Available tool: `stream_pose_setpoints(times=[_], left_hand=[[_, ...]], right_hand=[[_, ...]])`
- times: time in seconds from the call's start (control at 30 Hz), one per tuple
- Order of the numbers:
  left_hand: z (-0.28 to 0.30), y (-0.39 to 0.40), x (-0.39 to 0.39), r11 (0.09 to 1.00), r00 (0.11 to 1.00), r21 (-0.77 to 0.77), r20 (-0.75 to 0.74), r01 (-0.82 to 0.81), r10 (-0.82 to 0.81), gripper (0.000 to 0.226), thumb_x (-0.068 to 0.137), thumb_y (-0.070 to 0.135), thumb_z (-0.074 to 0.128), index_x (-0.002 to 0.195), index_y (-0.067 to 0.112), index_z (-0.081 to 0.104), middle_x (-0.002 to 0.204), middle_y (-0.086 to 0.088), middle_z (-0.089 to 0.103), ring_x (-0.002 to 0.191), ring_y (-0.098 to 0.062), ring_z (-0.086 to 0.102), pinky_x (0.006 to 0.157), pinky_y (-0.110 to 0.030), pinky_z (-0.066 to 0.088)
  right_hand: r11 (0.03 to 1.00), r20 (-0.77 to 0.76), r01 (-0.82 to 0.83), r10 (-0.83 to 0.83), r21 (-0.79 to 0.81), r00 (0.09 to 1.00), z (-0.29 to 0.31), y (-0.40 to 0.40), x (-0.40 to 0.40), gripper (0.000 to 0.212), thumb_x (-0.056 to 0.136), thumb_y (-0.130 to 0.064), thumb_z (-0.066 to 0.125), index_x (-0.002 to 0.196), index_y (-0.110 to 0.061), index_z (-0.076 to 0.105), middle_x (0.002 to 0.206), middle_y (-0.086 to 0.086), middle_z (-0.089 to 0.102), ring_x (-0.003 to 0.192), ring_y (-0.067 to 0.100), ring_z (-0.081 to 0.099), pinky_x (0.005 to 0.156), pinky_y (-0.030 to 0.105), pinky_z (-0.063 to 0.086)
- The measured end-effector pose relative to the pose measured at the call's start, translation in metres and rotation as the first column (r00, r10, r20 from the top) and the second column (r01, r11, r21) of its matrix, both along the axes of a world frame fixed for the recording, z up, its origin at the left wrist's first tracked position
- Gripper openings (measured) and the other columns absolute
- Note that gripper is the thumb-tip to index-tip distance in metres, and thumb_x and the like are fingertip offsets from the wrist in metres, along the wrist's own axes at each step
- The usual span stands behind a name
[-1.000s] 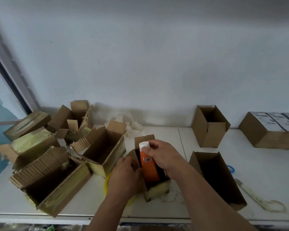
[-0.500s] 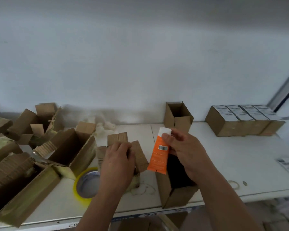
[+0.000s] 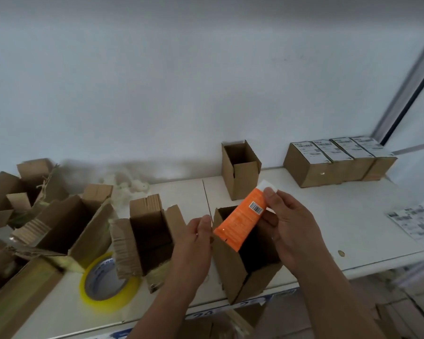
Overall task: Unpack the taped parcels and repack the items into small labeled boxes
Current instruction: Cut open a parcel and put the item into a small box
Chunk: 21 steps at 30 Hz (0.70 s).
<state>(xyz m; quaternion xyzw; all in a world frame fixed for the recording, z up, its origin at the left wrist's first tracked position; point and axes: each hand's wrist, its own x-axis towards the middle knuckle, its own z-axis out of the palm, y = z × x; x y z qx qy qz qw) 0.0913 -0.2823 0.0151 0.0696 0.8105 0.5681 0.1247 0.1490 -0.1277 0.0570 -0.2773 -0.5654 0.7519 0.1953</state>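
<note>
Right hand [image 3: 289, 221] around tilted orange tube [image 3: 242, 218]

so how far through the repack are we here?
Done: four labeled boxes sit shut at the back right, and several torn parcels lie open on the left. In hand: the right hand holds an orange tube tilted over the open small box, whose flap the left hand touches. Left: dropping it in, closing and labeling; another small box stands open behind.

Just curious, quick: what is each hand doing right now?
Left hand: fingers pinch the small box flap.
Right hand: grips the orange tube.
</note>
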Motion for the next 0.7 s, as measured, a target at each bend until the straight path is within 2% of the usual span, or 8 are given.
stream_pose_setpoints(times=[0.13, 0.2, 0.27, 0.37, 0.47, 0.53, 0.63, 0.7], left_hand=[[0.003, 0.001, 0.005, 1.000, 0.999, 0.004, 0.036, 0.006, -0.006, 0.051, 0.086, 0.069, 0.024, 0.111, 0.035, 0.052, 0.100, 0.013, 0.059, 0.097, -0.009, 0.060, 0.089, -0.037, 0.052], [0.003, 0.003, 0.008, 0.998, 0.999, -0.058, 0.032, 0.038, -0.036, 0.044, 0.086, 0.069, 0.026, 0.108, 0.038, 0.047, 0.100, 0.015, 0.057, 0.098, -0.009, 0.059, 0.089, -0.037, 0.052], [0.002, 0.004, 0.008, 0.993, 0.998, -0.105, 0.025, 0.057, -0.055, 0.031, 0.094, 0.063, 0.033, 0.109, 0.039, 0.045, 0.099, 0.018, 0.055, 0.098, -0.008, 0.060, 0.090, -0.038, 0.053], [-0.001, 0.005, 0.008, 0.989, 0.997, -0.126, 0.035, 0.077, -0.073, 0.030, 0.098, 0.054, 0.041, 0.118, 0.035, 0.050, 0.100, 0.017, 0.056, 0.097, -0.008, 0.061, 0.090, -0.038, 0.055], [-0.004, 0.005, 0.008, 0.987, 0.994, -0.133, 0.064, 0.093, -0.085, 0.026, 0.101, 0.049, 0.039, 0.117, 0.033, 0.051, 0.098, 0.010, 0.061, 0.091, -0.010, 0.063, 0.076, -0.029, 0.054], [-0.007, 0.005, 0.007, 0.986, 0.994, -0.138, 0.077, 0.089, -0.079, 0.018, 0.102, 0.047, 0.038, 0.110, 0.035, 0.050, 0.094, 0.008, 0.063, 0.084, -0.009, 0.064, 0.064, -0.022, 0.048], [-0.008, 0.003, 0.005, 0.985, 0.997, -0.159, 0.043, 0.065, -0.058, 0.020, 0.105, 0.038, 0.038, 0.100, 0.031, 0.056, 0.090, 0.006, 0.067, 0.079, -0.008, 0.066, 0.067, -0.024, 0.054], [-0.008, 0.001, 0.004, 0.983, 0.999, -0.178, 0.016, 0.045, -0.043, 0.025, 0.105, 0.032, 0.038, 0.091, 0.029, 0.058, 0.088, 0.001, 0.068, 0.078, -0.010, 0.066, 0.069, -0.025, 0.056]], right_hand=[[0.982, 0.062, -0.008, -0.004, 0.189, 0.998, 0.004, 0.012, 0.002, 0.044, 0.078, -0.046, 0.059, 0.116, -0.023, 0.058, 0.109, 0.002, 0.068, 0.103, 0.022, 0.066, 0.097, 0.048, 0.052], [0.955, 0.102, -0.056, 0.027, 0.291, 0.994, 0.001, 0.011, 0.002, 0.030, 0.088, -0.040, 0.059, 0.115, -0.026, 0.056, 0.106, -0.004, 0.066, 0.102, 0.018, 0.065, 0.089, 0.038, 0.056], [0.910, 0.158, -0.127, 0.069, 0.394, 0.985, -0.002, 0.007, 0.000, 0.022, 0.092, -0.039, 0.058, 0.112, -0.031, 0.053, 0.102, -0.012, 0.062, 0.101, 0.014, 0.063, 0.074, 0.021, 0.052], [0.790, 0.287, -0.251, 0.099, 0.560, 0.953, -0.007, 0.001, -0.003, 0.026, 0.093, -0.045, 0.056, 0.116, -0.038, 0.047, 0.104, -0.018, 0.055, 0.093, 0.007, 0.057, 0.066, 0.012, 0.042], [0.680, 0.380, -0.361, 0.129, 0.639, 0.916, -0.012, -0.007, -0.003, 0.039, 0.095, -0.046, 0.056, 0.130, -0.039, 0.041, 0.115, -0.016, 0.054, 0.098, 0.005, 0.052, 0.084, 0.023, 0.048], [0.573, 0.454, -0.429, 0.108, 0.698, 0.884, -0.016, -0.012, -0.002, 0.037, 0.095, -0.049, 0.053, 0.129, -0.039, 0.043, 0.123, -0.015, 0.057, 0.100, 0.004, 0.049, 0.101, 0.034, 0.045], [0.367, 0.536, -0.501, 0.006, 0.784, 0.844, -0.023, -0.010, -0.003, 0.029, 0.095, -0.054, 0.048, 0.121, -0.041, 0.046, 0.125, -0.017, 0.058, 0.110, 0.004, 0.050, 0.119, 0.041, 0.016], [0.324, 0.568, -0.535, -0.009, 0.781, 0.823, -0.029, -0.007, -0.005, 0.027, 0.096, -0.053, 0.048, 0.120, -0.041, 0.048, 0.125, -0.017, 0.057, 0.120, 0.006, 0.050, 0.120, 0.041, 0.007]])
